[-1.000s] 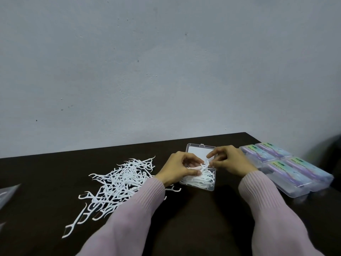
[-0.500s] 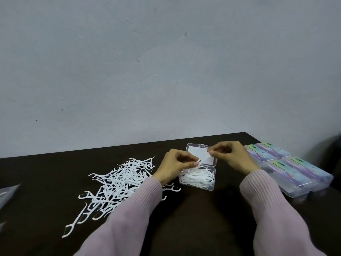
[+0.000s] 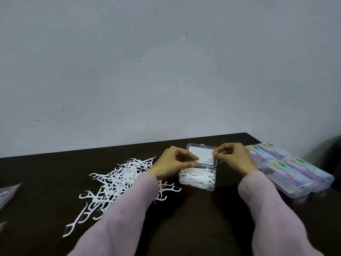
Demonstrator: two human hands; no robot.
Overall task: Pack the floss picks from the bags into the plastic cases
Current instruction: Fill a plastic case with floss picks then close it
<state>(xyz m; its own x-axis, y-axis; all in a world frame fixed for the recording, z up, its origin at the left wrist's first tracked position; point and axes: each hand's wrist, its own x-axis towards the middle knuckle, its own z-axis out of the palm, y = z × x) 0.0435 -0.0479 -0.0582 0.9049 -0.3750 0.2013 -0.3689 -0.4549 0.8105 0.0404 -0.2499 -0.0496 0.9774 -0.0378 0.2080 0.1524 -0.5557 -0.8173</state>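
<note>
Since a moment ago both hands have lifted off the picks in the case and now sit over its raised lid. The left hand (image 3: 175,161) hangs at the left edge of the open plastic case (image 3: 197,177), fingers curled, thumb and forefinger pressed together at the lid's near left corner; whether they pinch the lid or something small cannot be told. The right hand (image 3: 233,157) is curled too, its fingertips (image 3: 215,153) nipping the lid's right edge. The lid (image 3: 201,155) stands tilted back, and the case's base holds a layer of white floss picks. A loose pile of floss picks (image 3: 118,180) lies on the dark desk (image 3: 193,218) to the left of the case, partly under the left sleeve (image 3: 129,206). Four closed, labelled cases (image 3: 295,169) sit together at the right. A clear bag's corner (image 3: 9,191) shows at the far left edge.
</note>
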